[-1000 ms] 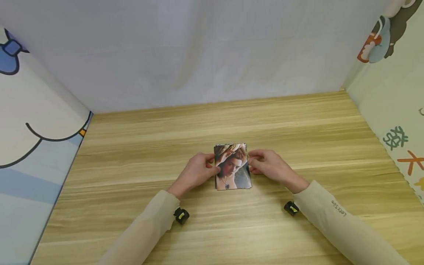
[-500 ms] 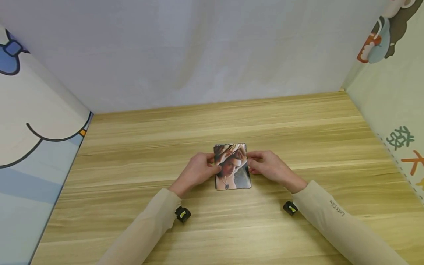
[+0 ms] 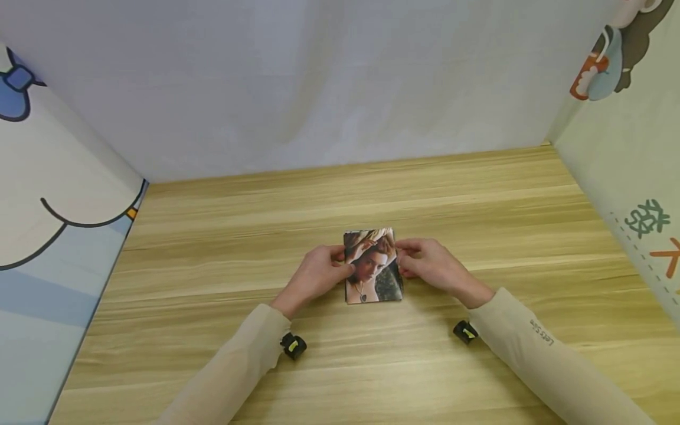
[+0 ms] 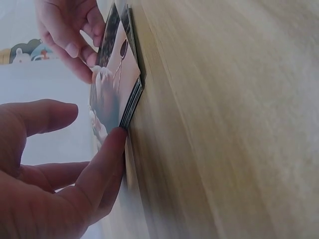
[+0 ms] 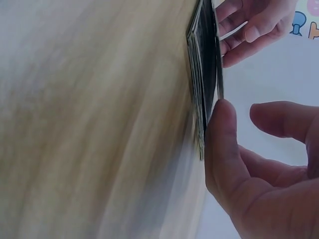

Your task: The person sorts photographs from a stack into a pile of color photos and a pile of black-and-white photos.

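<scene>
— Photos point(image 3: 373, 267), a small stack of them, lie flat near the middle of the table point(image 3: 212, 248), portrait side up. From the head view, how do the hands sit?

— The left hand point(image 3: 319, 274) holds the stack's left edge, thumb over the top print; the right hand point(image 3: 431, 265) pinches the upper right edge. Both are curled round the pile, one on each side. It looks like the squaring or lifting step: the pile is gathered, not yet off the wood.

— And the left wrist view?

— The photos point(image 4: 119, 84) show as thin, stiff, glossy sheets, edges nearly flush and resting on the table point(image 4: 224, 119). A left fingertip point(image 4: 112, 149) presses the stack's near edge. The right hand point(image 4: 70, 35) grips the far end, fingers bent over the top sheet.

— The right wrist view?

— The stack point(image 5: 204, 79) appears edge-on, a dark band of layers with the top sheet perhaps slightly lifted; blur makes that hard to confirm. The right thumb point(image 5: 222, 144) bears on the edge, and the left hand point(image 5: 249, 30) curls round the far side.

— What would the next move need?

— Likely an even squeeze from both sides, since glossy prints slip and fan easily. The table is smooth, pale wood-grain laminate, offering little grip under the pile.
</scene>
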The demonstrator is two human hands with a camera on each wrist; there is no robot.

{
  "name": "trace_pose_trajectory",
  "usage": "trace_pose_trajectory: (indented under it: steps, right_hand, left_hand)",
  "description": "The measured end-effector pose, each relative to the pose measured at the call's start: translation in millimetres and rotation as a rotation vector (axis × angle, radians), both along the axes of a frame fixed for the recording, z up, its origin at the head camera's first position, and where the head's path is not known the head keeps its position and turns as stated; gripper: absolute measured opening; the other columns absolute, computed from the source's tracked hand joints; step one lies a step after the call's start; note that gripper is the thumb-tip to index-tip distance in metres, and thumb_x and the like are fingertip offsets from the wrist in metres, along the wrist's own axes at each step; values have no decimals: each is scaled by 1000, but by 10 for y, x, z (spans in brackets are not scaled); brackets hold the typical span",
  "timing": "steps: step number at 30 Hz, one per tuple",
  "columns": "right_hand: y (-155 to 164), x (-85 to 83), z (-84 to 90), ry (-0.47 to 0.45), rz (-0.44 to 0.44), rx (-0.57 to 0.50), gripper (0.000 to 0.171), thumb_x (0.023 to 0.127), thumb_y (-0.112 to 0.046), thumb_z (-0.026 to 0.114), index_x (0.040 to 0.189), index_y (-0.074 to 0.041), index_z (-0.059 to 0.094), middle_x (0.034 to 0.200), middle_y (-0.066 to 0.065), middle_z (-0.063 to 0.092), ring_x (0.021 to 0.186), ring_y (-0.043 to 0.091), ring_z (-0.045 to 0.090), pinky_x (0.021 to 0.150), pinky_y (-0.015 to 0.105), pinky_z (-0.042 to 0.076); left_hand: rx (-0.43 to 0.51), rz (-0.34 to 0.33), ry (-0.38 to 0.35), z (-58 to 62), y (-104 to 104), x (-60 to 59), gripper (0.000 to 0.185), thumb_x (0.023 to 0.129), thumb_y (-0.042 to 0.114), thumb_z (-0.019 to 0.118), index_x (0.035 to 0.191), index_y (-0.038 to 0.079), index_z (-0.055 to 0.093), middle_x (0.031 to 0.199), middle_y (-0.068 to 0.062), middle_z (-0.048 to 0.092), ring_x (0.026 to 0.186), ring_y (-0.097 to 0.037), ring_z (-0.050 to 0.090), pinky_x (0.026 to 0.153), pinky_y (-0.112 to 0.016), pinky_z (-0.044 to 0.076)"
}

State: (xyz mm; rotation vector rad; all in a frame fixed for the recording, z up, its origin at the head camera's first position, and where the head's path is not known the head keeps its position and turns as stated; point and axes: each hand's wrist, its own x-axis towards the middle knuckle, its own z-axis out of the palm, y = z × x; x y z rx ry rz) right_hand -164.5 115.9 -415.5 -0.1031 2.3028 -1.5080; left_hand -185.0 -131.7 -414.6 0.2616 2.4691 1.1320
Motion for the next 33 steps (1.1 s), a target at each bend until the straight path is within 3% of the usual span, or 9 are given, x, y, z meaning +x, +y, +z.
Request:
trace_pose_trajectory:
  steps: [10, 14, 20, 25, 33]
  right_hand:
    - [-35, -13, -16, 64, 4, 36, 57, 96, 1, 61, 149, 11, 44, 106, 25, 69, 80, 20, 69, 72, 33, 61]
    - [-36, -13, -8, 67, 11, 37, 64, 96, 1, 62, 155, 6, 39, 101, 23, 69, 71, 19, 66, 66, 34, 60]
    - [-15, 31, 19, 44, 3, 31, 65, 98, -1, 63, 158, 3, 36, 103, 20, 67, 75, 18, 66, 68, 33, 61]
    - [3, 117, 67, 36, -20, 2, 67, 99, -4, 64, 160, -2, 35, 105, 18, 65, 77, 18, 67, 71, 34, 62]
    - [22, 217, 140, 79, -53, -106, 66, 99, -1, 63, 159, 0, 35, 108, 21, 62, 79, 18, 69, 76, 36, 63]
  left_hand:
    - [57, 18, -1, -10, -26, 26, 62, 94, 19, 69, 149, -4, 52, 134, -17, 65, 117, -30, 67, 95, -39, 57]
    - [115, 53, -9, -2, -44, 51, 63, 95, 19, 68, 151, -2, 49, 134, -14, 64, 117, -28, 66, 90, -37, 58]
    - [279, 147, 20, 24, -61, 145, 59, 95, 8, 67, 150, -3, 50, 133, -16, 64, 120, -31, 65, 92, -39, 58]
    - [453, 245, 16, 1, -36, 258, 59, 94, -2, 65, 151, -2, 49, 134, -18, 62, 119, -32, 66, 87, -30, 58]
    - [577, 358, 3, 41, -1, 468, 48, 92, -1, 66, 141, 0, 62, 120, -18, 67, 95, -22, 71, 77, -30, 61]
